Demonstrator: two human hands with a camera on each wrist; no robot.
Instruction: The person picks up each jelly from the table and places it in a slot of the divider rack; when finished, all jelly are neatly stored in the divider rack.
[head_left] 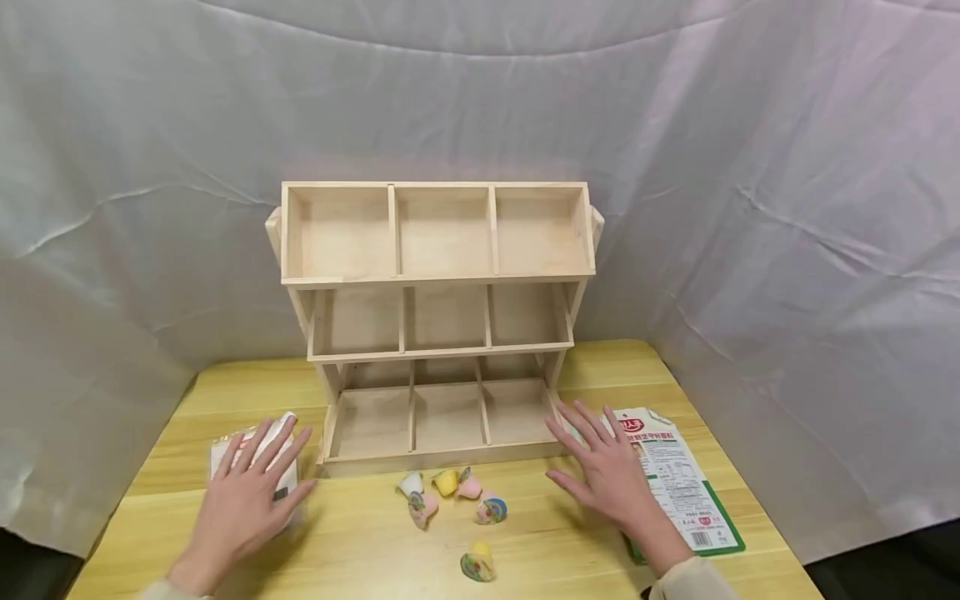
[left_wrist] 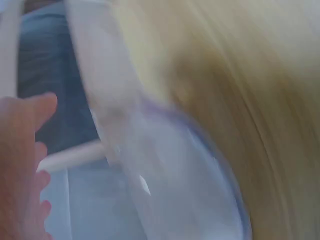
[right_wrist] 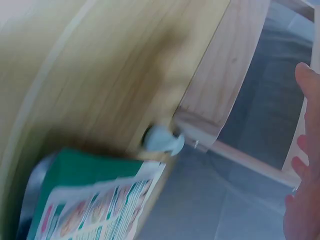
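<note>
One grey curtain (head_left: 480, 108), hung beyond the fingertips and along both sides, is probably meant as a plain surround. One table (head_left: 375, 550) is seen beneath both hands. One rack (head_left: 444, 317) is stood just beyond the fingers, between the two hands; its three trays are each divided into three, so nine compartments are counted. The upper two trays are tilted towards the fingers, presumably so that their compartments can be easily seen and reached. One large pack (head_left: 686, 483) is laid to the right of the right fingers, probably to leave the middle for smaller things. The left hand (head_left: 243, 504) and right hand (head_left: 611, 479) are held apart, palms down, fingers spread wide; nothing is gripped, and whether any surface is touched cannot be told. One white pack (head_left: 288, 477) is placed below the left fingers and is largely hidden by them. Six cups (head_left: 446, 482) are counted between the thumbs: two yellow, three pink, one white. Five are clustered near the rack's foot, about level with the thumb tips; one yellow is set nearer the wrists. One pale piece (right_wrist: 161, 140), unidentified, is shown between the rack's corner and the large pack.
</note>
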